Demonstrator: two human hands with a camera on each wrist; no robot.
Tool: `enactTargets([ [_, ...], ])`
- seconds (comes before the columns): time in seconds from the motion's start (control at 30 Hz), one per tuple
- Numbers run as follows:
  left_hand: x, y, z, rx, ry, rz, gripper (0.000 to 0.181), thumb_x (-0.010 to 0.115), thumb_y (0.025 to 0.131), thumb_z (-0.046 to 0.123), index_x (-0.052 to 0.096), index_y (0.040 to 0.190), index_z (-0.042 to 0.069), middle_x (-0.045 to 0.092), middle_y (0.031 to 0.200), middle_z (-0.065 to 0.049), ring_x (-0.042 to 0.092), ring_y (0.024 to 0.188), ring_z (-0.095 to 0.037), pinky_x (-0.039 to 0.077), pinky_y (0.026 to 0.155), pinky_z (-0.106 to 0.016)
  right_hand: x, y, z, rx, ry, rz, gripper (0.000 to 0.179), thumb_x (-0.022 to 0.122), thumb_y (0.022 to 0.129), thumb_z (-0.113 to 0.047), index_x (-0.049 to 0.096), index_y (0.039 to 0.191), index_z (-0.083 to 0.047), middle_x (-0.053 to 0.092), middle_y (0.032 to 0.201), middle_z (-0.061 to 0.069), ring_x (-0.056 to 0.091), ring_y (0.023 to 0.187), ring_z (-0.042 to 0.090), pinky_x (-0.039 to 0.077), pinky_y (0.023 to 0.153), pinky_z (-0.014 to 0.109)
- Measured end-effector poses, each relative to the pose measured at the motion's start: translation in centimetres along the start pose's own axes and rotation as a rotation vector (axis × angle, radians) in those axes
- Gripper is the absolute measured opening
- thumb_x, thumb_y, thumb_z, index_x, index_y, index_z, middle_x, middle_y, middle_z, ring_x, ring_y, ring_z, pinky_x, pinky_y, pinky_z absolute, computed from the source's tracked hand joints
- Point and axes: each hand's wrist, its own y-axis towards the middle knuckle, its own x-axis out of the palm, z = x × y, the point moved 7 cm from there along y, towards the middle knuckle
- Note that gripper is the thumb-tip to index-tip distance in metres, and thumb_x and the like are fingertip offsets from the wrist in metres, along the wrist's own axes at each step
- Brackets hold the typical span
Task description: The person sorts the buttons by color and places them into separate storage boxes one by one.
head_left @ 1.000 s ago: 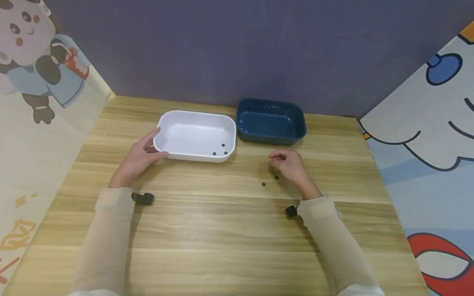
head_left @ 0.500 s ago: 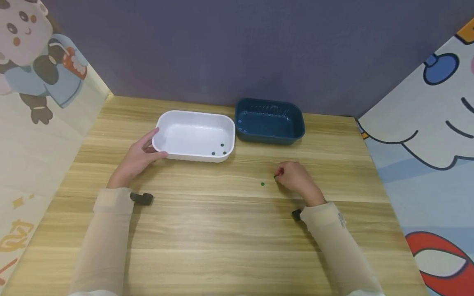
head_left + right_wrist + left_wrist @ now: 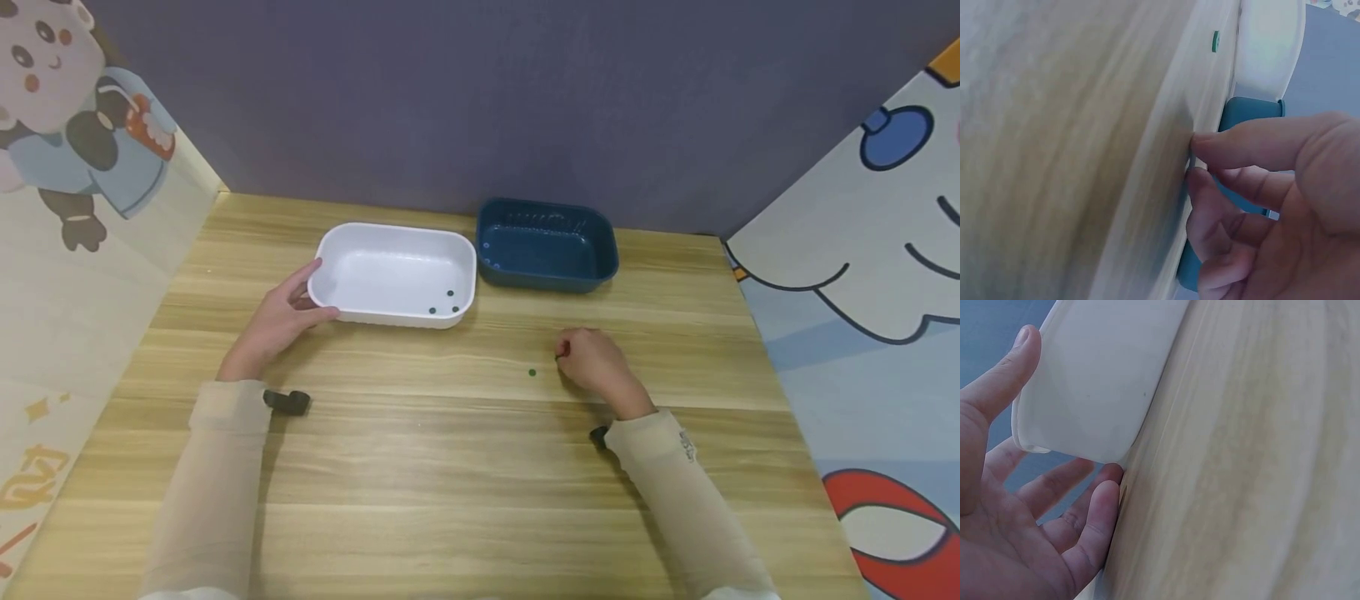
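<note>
My left hand (image 3: pixel 273 323) holds the left end of a white plastic basin (image 3: pixel 390 321), thumb on the near side and fingers round the end. The left wrist view shows the thumb (image 3: pixel 1010 375) against the basin's wall. Three small green buttons (image 3: pixel 450 293) lie inside at its right end. My right hand (image 3: pixel 596 360) is down at the tabletop, thumb and index fingertips pinching a green button (image 3: pixel 557 358), mostly hidden by the fingers. Just left of it another green button (image 3: pixel 532 372) lies flat on the wood, also seen as a green button (image 3: pixel 1215 41) in the right wrist view.
A dark teal basin (image 3: pixel 547 282) stands right beside the white one, with several small light-blue discs (image 3: pixel 487 246) at its left end. Behind both rises a grey-blue panel (image 3: pixel 480 100). Cartoon-printed walls flank the wooden table (image 3: pixel 420 467).
My right hand has moved down and toward me from near the teal basin to the right-hand green button on the table, and its fingertips have closed there. The left hand stays on the white basin.
</note>
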Motion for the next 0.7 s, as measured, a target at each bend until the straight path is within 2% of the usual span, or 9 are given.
enactTargets([
  [0.17, 0.0, -0.1, 0.0, 0.001, -0.012, 0.000, 0.095, 0.079, 0.090, 0.025, 0.019, 0.163, 0.031, 0.036, 0.157, -0.019, 0.046, 0.134, -0.033, 0.047, 0.086, -0.011, 0.0, 0.0, 0.2, -0.005, 0.073, 0.032, 0.006, 0.064, 0.090, -0.008, 0.065, 0.087, -0.013, 0.063, 0.085, 0.004, 0.054, 0.077, 0.024, 0.045, 0.068, 0.038],
  [0.33, -0.1, -0.3, 0.2, 0.012, -0.019, 0.005, 0.094, 0.080, 0.090, 0.025, 0.020, 0.162, 0.031, 0.036, 0.157, -0.018, 0.047, 0.133, -0.033, 0.048, 0.086, -0.011, -0.4, 0.2, 0.3, -0.041, 0.273, 0.102, 0.003, 0.071, 0.092, -0.010, 0.069, 0.089, -0.009, 0.065, 0.083, 0.005, 0.057, 0.075, 0.021, 0.048, 0.068, 0.035],
  [0.5, 0.0, -0.2, 0.1, 0.020, -0.040, 0.002, 0.094, 0.079, 0.090, 0.022, 0.020, 0.162, 0.029, 0.034, 0.159, -0.018, 0.047, 0.134, -0.034, 0.048, 0.086, -0.011, -1.0, 0.5, 0.6, -0.035, 0.489, 0.111, 0.006, 0.072, 0.092, -0.011, 0.071, 0.095, -0.005, 0.066, 0.088, 0.008, 0.058, 0.076, 0.021, 0.049, 0.065, 0.032],
  [0.7, 0.0, -0.1, -0.1, 0.013, -0.035, 0.001, 0.094, 0.079, 0.090, 0.024, 0.020, 0.162, 0.030, 0.036, 0.158, -0.017, 0.048, 0.133, -0.033, 0.047, 0.087, -0.011, -1.5, 0.5, 0.5, -0.026, 0.604, 0.117, 0.010, 0.070, 0.093, -0.012, 0.071, 0.097, -0.003, 0.065, 0.091, 0.011, 0.058, 0.077, 0.023, 0.050, 0.064, 0.031],
])
